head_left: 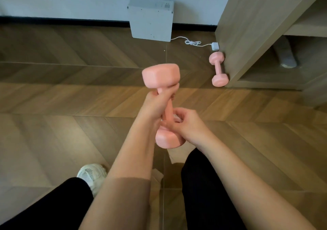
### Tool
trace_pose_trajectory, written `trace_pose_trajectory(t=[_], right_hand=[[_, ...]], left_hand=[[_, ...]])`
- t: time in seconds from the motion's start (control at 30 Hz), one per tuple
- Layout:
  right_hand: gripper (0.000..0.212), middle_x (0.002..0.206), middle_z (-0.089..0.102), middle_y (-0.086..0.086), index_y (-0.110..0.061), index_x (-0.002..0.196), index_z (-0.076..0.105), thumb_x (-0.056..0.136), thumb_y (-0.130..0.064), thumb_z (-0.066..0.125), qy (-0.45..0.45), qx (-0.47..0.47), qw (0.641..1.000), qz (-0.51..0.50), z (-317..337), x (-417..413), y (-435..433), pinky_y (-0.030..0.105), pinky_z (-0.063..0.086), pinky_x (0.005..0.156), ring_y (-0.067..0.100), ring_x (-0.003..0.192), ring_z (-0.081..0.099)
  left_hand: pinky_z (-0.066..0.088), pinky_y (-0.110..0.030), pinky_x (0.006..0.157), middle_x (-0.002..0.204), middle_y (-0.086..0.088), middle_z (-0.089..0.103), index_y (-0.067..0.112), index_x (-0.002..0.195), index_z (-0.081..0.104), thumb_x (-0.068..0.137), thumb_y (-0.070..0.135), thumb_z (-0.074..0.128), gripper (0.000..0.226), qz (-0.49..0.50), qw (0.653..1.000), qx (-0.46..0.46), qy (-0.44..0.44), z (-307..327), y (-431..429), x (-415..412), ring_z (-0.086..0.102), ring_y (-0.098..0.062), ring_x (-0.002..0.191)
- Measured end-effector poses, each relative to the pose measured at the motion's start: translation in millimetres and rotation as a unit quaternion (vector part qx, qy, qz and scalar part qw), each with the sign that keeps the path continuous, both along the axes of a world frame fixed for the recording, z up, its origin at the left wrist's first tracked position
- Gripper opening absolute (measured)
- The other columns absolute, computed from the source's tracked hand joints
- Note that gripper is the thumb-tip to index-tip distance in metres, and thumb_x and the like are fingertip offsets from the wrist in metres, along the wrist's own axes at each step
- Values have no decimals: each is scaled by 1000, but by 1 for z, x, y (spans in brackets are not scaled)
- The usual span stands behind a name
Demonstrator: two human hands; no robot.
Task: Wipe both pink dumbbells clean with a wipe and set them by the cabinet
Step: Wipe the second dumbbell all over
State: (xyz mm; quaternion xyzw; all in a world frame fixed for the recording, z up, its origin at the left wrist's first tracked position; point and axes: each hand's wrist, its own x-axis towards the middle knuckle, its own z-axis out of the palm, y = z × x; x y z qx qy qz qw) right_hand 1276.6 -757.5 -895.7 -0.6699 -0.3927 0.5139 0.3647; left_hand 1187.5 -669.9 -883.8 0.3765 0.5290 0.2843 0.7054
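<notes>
I hold one pink dumbbell in the air over the floor, its far head up and away from me. My left hand grips the handle just under that far head. My right hand pinches a small white wipe against the lower part of the handle, just above the near head. The wipe is mostly hidden by my fingers. The second pink dumbbell lies on the floor, touching the side of the wooden cabinet.
A grey box stands against the wall, with a white cable and plug running to the cabinet's corner. My legs in black trousers and a white shoe are at the bottom. The floor is wood-patterned.
</notes>
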Motion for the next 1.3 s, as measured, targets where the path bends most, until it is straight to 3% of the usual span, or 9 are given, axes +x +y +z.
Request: trace_pose_trajectory(t=[0.17,0.37,0.5,0.67,0.83,0.97,1.07,1.17,1.3], right_hand=[[21,89,71,-11,-24,92,71,76,-14,79,68,17,995,-73,15,-1,4,9,49,60,-10,70,63],[24,98,75,-1,-18,101,73,78,-12,78,198,62,968,-143,37,2,6,18,55,69,8,88,70],[25,98,75,4,-15,104,69,80,-11,73,349,111,915,-172,55,-5,13,32,56,85,18,93,70],[17,98,75,6,-15,101,70,84,-14,70,353,169,910,-140,79,-21,16,28,55,82,18,94,71],[18,99,75,0,-17,102,69,84,-16,72,225,152,957,-103,84,-17,13,27,55,86,13,96,70],[23,70,58,3,-2,100,73,88,-8,54,365,83,924,-72,80,-8,11,23,41,65,12,62,54],[46,87,57,10,3,107,70,77,2,36,516,46,854,-40,73,8,6,21,41,57,12,63,45],[38,116,61,19,4,119,61,85,8,45,470,51,881,-2,64,21,-1,16,48,55,14,78,59],[36,102,62,15,5,118,60,81,4,59,477,50,877,0,57,24,-3,12,48,49,7,65,59]], left_hand=[[49,-28,71,94,-5,65,14,91,65,86,31,71,19,-174,976,33,127,43,16,6,60,-16,83],[38,-58,106,141,-4,47,18,141,45,84,56,65,71,-291,901,38,320,95,16,-25,48,-28,125],[54,-52,84,133,-13,55,29,121,63,69,65,68,64,-142,972,-127,135,108,-23,-71,57,-31,110],[59,-49,69,121,-18,66,24,119,69,60,56,76,68,-55,983,-165,-63,115,-41,-65,66,-37,108],[57,-37,60,103,-17,64,15,117,68,83,40,68,43,-7,990,-127,-52,106,-43,-67,65,-31,87],[56,-34,59,95,-15,65,13,117,64,83,40,64,43,-15,997,-77,1,100,-43,-70,68,-22,71],[56,-34,59,91,-13,66,16,110,66,76,42,67,43,-19,997,-70,14,99,-44,-69,68,-21,66],[55,-34,58,87,-10,66,18,106,68,64,44,68,49,-22,998,-56,18,98,-46,-68,67,-18,63],[55,-33,57,89,-12,67,16,107,66,71,43,68,44,-21,998,-46,21,101,-45,-69,66,-20,66]])
